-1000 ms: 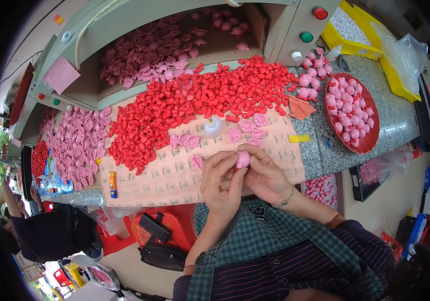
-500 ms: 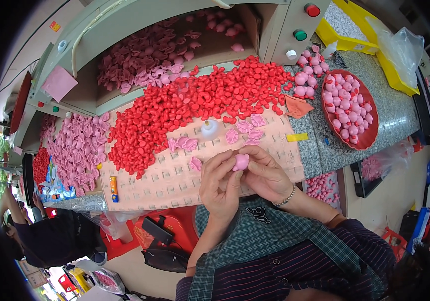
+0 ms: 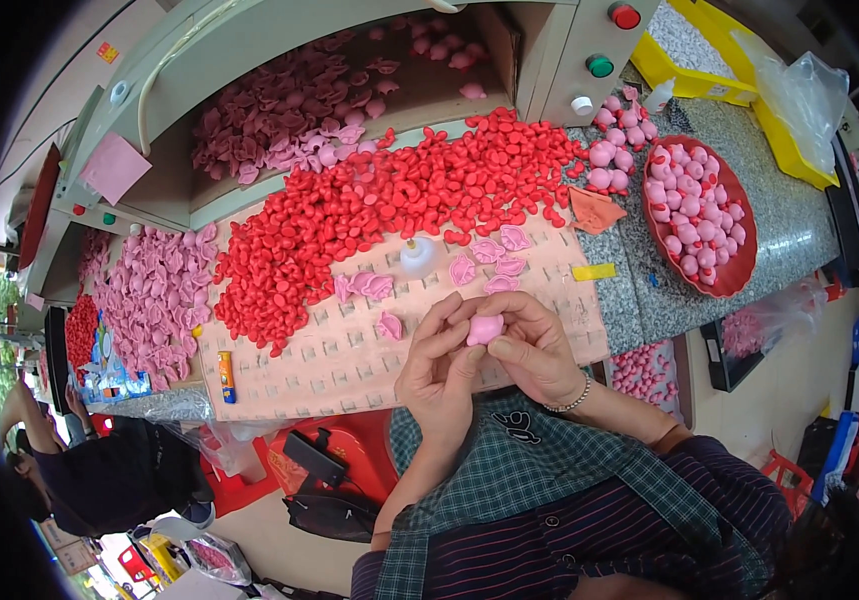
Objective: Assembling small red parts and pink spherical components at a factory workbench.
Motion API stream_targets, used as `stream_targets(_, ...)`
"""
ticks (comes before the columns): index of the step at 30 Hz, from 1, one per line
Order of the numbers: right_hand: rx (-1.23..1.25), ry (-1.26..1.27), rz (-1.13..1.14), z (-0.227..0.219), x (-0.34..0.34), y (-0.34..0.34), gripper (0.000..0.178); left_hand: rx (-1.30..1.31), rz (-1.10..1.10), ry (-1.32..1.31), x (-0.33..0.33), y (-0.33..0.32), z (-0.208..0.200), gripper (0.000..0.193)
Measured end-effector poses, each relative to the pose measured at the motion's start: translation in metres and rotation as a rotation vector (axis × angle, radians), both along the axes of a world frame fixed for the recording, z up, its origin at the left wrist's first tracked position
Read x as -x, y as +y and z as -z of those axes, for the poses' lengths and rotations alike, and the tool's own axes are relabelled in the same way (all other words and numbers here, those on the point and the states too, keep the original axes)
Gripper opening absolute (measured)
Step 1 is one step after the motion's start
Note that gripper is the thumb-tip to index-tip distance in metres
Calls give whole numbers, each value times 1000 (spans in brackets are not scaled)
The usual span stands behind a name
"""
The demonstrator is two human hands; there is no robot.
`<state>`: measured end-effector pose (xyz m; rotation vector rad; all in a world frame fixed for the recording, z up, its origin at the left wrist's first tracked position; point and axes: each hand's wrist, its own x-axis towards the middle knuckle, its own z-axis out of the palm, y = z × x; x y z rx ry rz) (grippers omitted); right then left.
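Between the fingertips of both hands is a small round pink toy part, smooth and shiny. My left hand pinches it from the left, thumb below and fingers curled above. From the right, my right hand grips the same part with thumb and forefinger; a beaded bracelet circles that wrist. Just beyond my hands lie several loose pink ruffled pieces on the pale patterned mat. A small white bottle with a thin metal tip stands among them.
A heap of red pieces spreads along the back of the mat, below a grey cabinet. Right, a red bowl holds pink figures near a yellow bin. An orange tube lies left; a person is beyond.
The pink part has turned slightly and shows more between my fingertips. My right fingers have shifted around it; both hands stay in nearly the same place.
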<state>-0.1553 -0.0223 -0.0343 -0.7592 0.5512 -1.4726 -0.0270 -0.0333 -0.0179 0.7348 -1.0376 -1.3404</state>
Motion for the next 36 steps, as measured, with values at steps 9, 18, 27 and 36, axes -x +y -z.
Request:
stream_targets(9,146,170,171,-3,-12,4,29,13,5,26,1,7,11,21)
stream_targets(18,118,209,242,13,-17,2,30,-6,-2,55,4,5,21,22)
stream_targets(27,12,154,200,21,-15,0,31,-32,-31,36,6,1,28,23)
stream_targets(36,62,203,136,10,-13,1,41,3,-20,14,0,2,38,23)
